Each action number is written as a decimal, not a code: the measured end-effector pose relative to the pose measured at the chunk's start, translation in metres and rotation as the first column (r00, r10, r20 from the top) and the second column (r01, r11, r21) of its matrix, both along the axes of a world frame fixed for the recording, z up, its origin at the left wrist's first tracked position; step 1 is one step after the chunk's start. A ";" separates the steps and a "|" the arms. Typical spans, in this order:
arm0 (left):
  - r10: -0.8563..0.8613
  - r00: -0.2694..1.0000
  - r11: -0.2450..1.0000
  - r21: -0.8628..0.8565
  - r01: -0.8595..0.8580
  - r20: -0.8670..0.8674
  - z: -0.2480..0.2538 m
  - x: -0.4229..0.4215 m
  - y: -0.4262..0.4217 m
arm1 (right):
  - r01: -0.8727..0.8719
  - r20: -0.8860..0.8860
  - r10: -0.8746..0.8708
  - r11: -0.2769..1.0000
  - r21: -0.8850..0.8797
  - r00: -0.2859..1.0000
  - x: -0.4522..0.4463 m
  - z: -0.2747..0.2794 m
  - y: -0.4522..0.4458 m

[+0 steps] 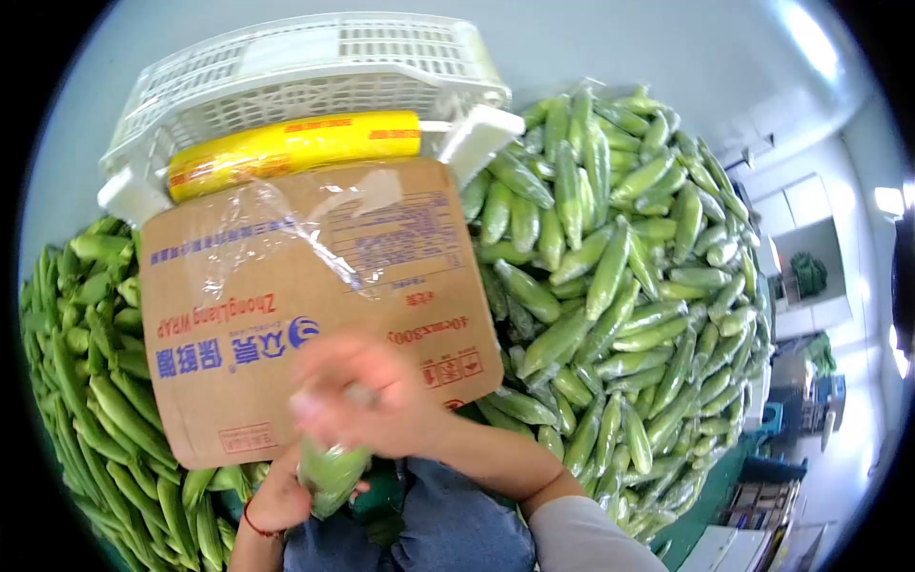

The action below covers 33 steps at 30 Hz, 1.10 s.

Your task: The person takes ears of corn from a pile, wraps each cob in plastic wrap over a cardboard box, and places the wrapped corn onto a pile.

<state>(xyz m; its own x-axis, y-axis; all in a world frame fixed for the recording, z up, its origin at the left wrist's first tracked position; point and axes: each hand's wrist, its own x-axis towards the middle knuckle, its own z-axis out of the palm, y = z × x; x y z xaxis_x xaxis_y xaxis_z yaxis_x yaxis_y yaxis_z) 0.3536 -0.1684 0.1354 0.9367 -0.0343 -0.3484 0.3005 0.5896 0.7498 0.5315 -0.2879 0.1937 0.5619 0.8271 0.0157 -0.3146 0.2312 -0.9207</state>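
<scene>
Just above my lap is a green ear of corn [334, 474], apparently in its husk, with clear plastic film around it. My left hand [278, 494] is closed around its lower side, and a red cord circles that wrist. Curled over its upper end, my right hand [357, 396] is closed and smeared by motion; its fingertips are not clear. Behind the hands, a flat cardboard box [315, 238] leans against a white plastic crate [315, 57]. A yellow roll of plastic wrap [295, 151] lies across the crate's front, with loose film draped over the cardboard.
A large heap of film-wrapped ears [620, 286] rises on the right. On the left lies a pile of ears [105, 381] that look unwrapped. Stacked crates or boxes [758, 510] and a blue stool [770, 419] stand farther off at the right, near a white wall.
</scene>
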 end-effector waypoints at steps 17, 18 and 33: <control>0.011 0.983 0.224 0.958 -0.180 0.182 0.014 0.043 0.018 | 0.766 -0.032 -0.904 0.381 -0.519 0.427 0.121 -0.053 -0.179; 0.032 0.987 0.215 0.963 -0.163 0.160 0.005 0.025 0.026 | 0.837 0.092 -0.916 0.311 -0.450 0.390 0.167 -0.052 -0.219; 0.113 0.950 -0.456 0.864 -0.211 0.292 -0.034 0.085 0.134 | 0.574 0.962 0.226 0.772 -0.273 0.154 0.099 -0.096 -0.024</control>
